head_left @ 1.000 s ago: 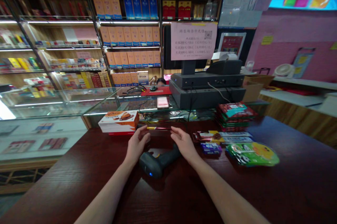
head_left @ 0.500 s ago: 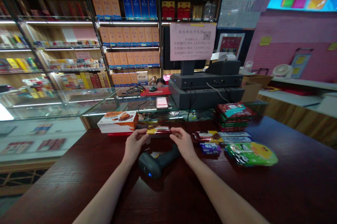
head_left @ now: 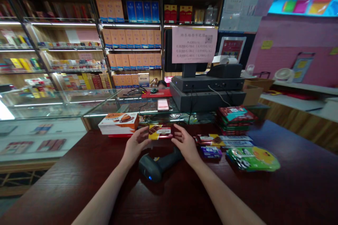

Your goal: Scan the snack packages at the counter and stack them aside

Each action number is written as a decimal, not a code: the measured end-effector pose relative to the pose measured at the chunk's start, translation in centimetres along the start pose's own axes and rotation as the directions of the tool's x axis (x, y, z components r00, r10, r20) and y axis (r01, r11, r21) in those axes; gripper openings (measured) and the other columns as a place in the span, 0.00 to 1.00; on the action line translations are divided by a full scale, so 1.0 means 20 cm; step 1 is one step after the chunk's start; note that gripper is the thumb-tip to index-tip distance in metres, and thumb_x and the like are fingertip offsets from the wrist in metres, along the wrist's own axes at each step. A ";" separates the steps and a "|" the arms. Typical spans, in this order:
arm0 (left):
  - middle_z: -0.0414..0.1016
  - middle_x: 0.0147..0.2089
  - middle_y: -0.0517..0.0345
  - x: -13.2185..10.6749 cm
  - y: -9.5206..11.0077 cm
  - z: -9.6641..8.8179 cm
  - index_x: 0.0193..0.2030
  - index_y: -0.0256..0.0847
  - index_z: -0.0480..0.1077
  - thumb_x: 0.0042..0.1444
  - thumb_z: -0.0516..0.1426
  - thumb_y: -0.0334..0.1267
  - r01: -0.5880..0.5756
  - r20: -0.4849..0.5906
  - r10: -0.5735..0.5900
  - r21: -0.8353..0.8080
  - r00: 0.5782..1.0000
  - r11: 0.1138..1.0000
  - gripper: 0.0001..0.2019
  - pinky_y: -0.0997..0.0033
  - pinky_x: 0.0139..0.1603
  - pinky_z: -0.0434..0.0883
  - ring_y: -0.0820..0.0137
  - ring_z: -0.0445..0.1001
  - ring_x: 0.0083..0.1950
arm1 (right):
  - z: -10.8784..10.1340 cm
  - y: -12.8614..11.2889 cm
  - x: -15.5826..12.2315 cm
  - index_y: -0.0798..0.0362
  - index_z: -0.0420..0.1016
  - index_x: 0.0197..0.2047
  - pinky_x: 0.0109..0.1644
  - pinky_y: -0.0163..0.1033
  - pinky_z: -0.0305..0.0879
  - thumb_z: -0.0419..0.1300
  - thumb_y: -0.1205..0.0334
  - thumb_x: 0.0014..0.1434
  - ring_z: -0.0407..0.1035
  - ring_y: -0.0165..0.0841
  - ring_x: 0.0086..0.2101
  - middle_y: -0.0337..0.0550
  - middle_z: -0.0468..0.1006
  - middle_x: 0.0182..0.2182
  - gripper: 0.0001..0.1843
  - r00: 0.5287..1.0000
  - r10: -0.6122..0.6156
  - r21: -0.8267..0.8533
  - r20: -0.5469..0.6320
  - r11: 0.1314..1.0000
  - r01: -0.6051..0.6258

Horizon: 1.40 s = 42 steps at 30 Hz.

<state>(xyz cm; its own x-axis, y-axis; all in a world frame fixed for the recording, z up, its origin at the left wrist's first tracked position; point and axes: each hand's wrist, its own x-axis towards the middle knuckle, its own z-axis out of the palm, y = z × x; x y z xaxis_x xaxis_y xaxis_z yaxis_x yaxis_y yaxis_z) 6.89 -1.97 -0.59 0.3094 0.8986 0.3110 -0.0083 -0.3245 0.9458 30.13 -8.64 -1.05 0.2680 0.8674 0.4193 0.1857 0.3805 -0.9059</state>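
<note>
- The chocolate bar pack, in a red wrapper, sits level in the air just above the desk, between your hands.
- Your left hand pinches the pack's left end between thumb and fingers.
- Your right hand is curled with its fingertips at the pack's right end; you cannot tell whether they grip it or only sit just beside it.
- A black handheld barcode scanner lies on the desk just below your hands, with a blue light glowing on its head.
- A stack of orange-and-white boxes stands just left of the pack.
- To your right lie a pile of red-and-green packets, flat snack bars, a small purple packet and a green cartoon-printed bag.
- Behind the pack runs a glass display counter, with a black till terminal on it, a receipt printer behind that and a pink printed notice above.
- Further back, shelves hold rows of cartons.
</note>
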 end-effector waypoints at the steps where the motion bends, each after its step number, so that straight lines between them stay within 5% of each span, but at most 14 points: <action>1: 0.80 0.53 0.48 0.00 0.01 -0.01 0.66 0.41 0.63 0.49 0.65 0.46 -0.017 0.012 0.017 0.039 1.000 0.999 0.37 0.52 0.56 0.76 0.58 0.79 0.55 | -0.01 -0.01 0.00 0.47 0.68 0.63 0.55 0.46 0.74 0.63 0.65 0.52 0.76 0.37 0.47 0.47 0.78 0.52 0.34 0.999 -0.026 -0.038 0.024 0.999 0.027; 7: 0.77 0.57 0.53 -0.02 0.07 -0.06 0.67 0.46 0.63 0.52 0.62 0.39 -0.148 0.074 0.130 0.342 0.989 0.928 0.34 0.56 0.60 0.74 0.63 0.80 0.51 | -0.07 -0.05 0.00 0.41 0.59 0.70 0.52 0.43 0.75 0.60 0.70 0.55 0.74 0.35 0.47 0.45 0.69 0.63 0.41 0.967 -0.185 -0.218 0.178 0.950 0.222; 12: 0.74 0.62 0.54 -0.02 0.07 -0.08 0.69 0.49 0.60 0.54 0.61 0.37 -0.208 0.169 0.147 0.435 0.975 0.876 0.34 0.56 0.65 0.69 0.62 0.75 0.60 | -0.08 -0.04 0.00 0.40 0.58 0.71 0.52 0.42 0.76 0.57 0.72 0.57 0.73 0.36 0.51 0.44 0.67 0.65 0.41 0.938 -0.258 -0.277 0.232 0.907 0.318; 20: 0.64 0.71 0.56 0.00 0.01 -0.09 0.70 0.51 0.59 0.53 0.61 0.36 -0.254 0.202 0.178 0.466 0.963 0.848 0.36 0.56 0.72 0.61 0.61 0.65 0.70 | -0.06 -0.05 0.00 0.41 0.61 0.70 0.52 0.43 0.75 0.57 0.72 0.55 0.68 0.39 0.58 0.43 0.66 0.66 0.40 0.945 -0.245 -0.269 0.216 0.916 0.298; 28: 0.67 0.69 0.54 -0.02 0.12 -0.12 0.68 0.49 0.62 0.53 0.60 0.33 -0.299 0.234 0.202 0.532 0.951 0.792 0.34 0.55 0.71 0.61 0.60 0.65 0.69 | -0.03 -0.07 0.02 0.44 0.69 0.65 0.47 0.43 0.76 0.57 0.71 0.53 0.73 0.39 0.51 0.47 0.68 0.65 0.36 0.947 -0.227 -0.302 0.228 0.908 0.290; 35: 0.76 0.58 0.49 -0.09 0.22 -0.28 0.63 0.45 0.68 0.47 0.65 0.35 -0.202 0.144 0.148 0.513 0.978 0.835 0.34 0.53 0.65 0.66 0.54 0.73 0.60 | 0.13 -0.19 0.05 0.46 0.72 0.62 0.43 0.41 0.75 0.60 0.72 0.48 0.74 0.34 0.40 0.47 0.72 0.60 0.37 0.949 -0.112 -0.319 0.296 0.925 0.209; 42: 0.76 0.59 0.51 -0.25 0.15 -0.56 0.60 0.45 0.68 0.47 0.64 0.42 -0.045 0.076 0.012 0.445 0.997 0.895 0.31 0.52 0.65 0.66 0.54 0.74 0.61 | 0.41 -0.28 0.10 0.50 0.76 0.58 0.43 0.40 0.71 0.66 0.64 0.52 0.75 0.34 0.34 0.39 0.81 0.32 0.28 0.888 0.113 -0.333 0.445 0.942 0.047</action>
<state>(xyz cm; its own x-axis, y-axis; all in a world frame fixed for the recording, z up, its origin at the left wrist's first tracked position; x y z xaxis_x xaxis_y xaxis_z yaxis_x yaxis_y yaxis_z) -5.26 -4.21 1.77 0.3809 0.8696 0.3143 0.4017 -0.4618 0.7908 21.91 -6.49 4.36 -0.1620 0.9562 0.2438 0.5022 0.2925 -0.8138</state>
